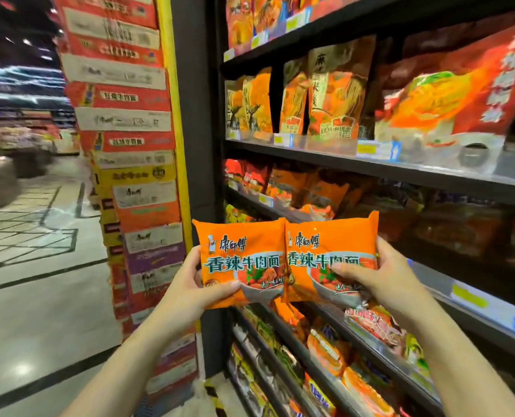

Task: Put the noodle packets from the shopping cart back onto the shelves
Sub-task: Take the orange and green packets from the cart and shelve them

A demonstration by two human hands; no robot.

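I hold two orange noodle packets side by side in front of the shelves. My left hand (pixel 199 284) grips the left noodle packet (pixel 244 254) by its lower left edge. My right hand (pixel 376 278) grips the right noodle packet (pixel 328 251) at its lower right corner, thumb across the front. Both packets face me, upright, with teal lettering and a bowl picture. They hang in the air level with the dark shelf (pixel 280 212) that carries orange and red packets. The shopping cart is not in view.
Black shelving (pixel 370 167) full of noodle bags fills the right side, on several levels. A tall stack of red, yellow and purple cartons (pixel 138 182) stands left of the shelf's end post (pixel 196 115). Tiled aisle floor (pixel 39 296) lies to the left.
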